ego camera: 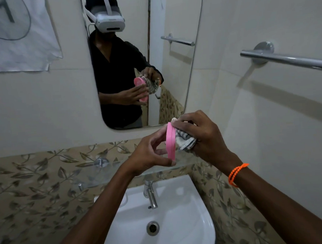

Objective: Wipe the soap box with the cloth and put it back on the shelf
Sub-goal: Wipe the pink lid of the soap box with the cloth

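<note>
Pink plastic is what I am working on: the soap box (170,142) sits on edge in the air above the glass shelf (103,179) and the white basin (181,224), in front of the lower corner of the mirror (172,74). My left hand (149,154) pinches it, fingertips on the upper end and thumb under the bottom end, so the broad face on the right is left free. My right hand (200,138) is closed around a bunched grey-and-white patterned cloth (185,140) and presses it flat against that face, with the thumb over the top rim. I judge this grip is chosen so the left hand braces the box against the push of the wiping hand, and holding it over the basin means any drips fall there.

The box's long axis runs nearly vertical, its top leaning slightly to the right. I see it edge-on as a narrow strip, with its broad faces turned left and right; whether the wiped face is the hollow side I cannot tell directly. The shelf looks bare where it shows, ready to take the box back once wiping is done.
</note>
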